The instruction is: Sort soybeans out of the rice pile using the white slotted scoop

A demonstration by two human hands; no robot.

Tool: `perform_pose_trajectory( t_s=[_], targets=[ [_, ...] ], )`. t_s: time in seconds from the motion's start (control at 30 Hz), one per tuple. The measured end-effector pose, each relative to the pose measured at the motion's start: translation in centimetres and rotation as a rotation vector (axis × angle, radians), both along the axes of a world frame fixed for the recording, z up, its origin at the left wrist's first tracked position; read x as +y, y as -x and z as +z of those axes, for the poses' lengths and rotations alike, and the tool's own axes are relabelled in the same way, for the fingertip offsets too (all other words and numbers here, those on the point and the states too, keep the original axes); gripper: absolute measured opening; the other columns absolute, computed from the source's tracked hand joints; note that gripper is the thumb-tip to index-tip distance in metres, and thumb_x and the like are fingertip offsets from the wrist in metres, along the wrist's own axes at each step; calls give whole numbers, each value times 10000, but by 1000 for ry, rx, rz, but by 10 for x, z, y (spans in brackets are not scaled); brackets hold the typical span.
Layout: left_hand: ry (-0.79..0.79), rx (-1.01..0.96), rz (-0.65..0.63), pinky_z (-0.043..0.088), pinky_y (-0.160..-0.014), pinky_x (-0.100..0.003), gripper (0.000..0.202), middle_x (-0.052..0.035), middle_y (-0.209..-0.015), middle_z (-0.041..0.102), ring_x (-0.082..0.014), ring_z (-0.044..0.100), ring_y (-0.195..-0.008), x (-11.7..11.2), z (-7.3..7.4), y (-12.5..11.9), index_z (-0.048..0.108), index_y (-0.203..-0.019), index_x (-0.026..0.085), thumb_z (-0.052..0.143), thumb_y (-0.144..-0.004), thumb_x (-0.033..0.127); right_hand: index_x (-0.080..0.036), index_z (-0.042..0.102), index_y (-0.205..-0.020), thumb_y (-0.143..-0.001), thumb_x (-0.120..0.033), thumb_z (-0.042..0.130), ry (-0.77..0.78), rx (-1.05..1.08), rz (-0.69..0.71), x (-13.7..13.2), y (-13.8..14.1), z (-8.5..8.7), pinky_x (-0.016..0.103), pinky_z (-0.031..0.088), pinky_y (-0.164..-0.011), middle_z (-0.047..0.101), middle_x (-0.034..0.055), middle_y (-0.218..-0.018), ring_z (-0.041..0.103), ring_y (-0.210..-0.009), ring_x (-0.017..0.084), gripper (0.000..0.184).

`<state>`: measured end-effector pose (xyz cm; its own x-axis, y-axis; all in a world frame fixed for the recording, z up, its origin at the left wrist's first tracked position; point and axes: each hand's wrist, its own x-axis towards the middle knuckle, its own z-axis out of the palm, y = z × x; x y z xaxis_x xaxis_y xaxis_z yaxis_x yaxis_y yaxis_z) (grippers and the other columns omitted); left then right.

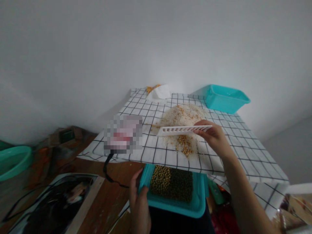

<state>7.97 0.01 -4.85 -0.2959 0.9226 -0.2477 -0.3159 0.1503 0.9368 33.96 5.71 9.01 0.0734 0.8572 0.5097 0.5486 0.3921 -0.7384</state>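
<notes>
My right hand (211,134) is closed on one end of a white slotted plastic strip (177,130), held roughly level above the table. Just behind the strip spreads a heap of pale rice-like grains (185,113) with yellow beans mixed in. A smaller cluster of yellow beans (185,148) lies in front of it. Below the table's front edge, my left hand (140,198) grips the left rim of a turquoise plastic bin (175,210). Inside it are yellow beans (159,178) on the left and dark green beans (182,185) beside them.
A checked cloth (243,143) covers the table. At the back right stands another turquoise bin (225,99), and a white tissue (159,93) lies at the back. A blurred-out item (123,135) rests at left, a black cable (106,169) below it. A green basin (17,162) is far left.
</notes>
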Motion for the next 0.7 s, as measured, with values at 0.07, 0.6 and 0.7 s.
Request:
perform_pose_trajectory(
  t_s=[0.07,0.6,0.7],
  targets=[
    [7,-7,5,442,-1011,-417,478,-21,-1211,742,-297,635,-1143,0,0,-1,696,-1170,302,647,-706,198,-202,743,-820,-870,-380,714,26,-13,24,-5,-8,0,296,511,-682,718,26,-795,639,-711,155,187],
    [54,6,4,411,-1067,-442,478,-6,-1212,725,-295,617,-1163,-1,3,-1,686,-1175,301,638,-709,205,-227,761,-826,-842,-412,757,70,28,28,-37,-10,-5,299,557,-671,728,32,-785,677,-734,172,186],
    [47,2,5,395,-1081,-450,475,-10,-1228,714,-300,602,-1182,0,2,-1,682,-1169,296,645,-704,209,-227,757,-813,-833,-364,768,33,83,-50,-44,-15,-6,293,549,-669,720,28,-779,676,-738,174,139]
  ],
)
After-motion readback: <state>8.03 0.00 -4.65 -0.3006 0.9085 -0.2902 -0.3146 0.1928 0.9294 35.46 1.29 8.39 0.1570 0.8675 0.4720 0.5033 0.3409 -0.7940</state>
